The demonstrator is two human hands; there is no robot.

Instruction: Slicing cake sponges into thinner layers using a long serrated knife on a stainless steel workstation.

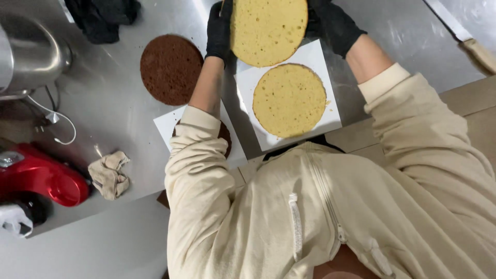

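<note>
Both hands (pixel 274 26) around yellow sponge layer (pixel 268 31)

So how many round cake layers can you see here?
4: a yellow layer held up, another yellow layer on white card, a brown layer on the counter, and one brown layer mostly hidden by a sleeve.

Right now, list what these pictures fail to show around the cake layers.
Head view:
- Chocolate layer on near white card: mostly hidden by left sleeve.
- Lifted yellow layer: top cut off by frame edge.
- Right hand: fingers behind that layer.
- Knife: ends cut off.
</note>
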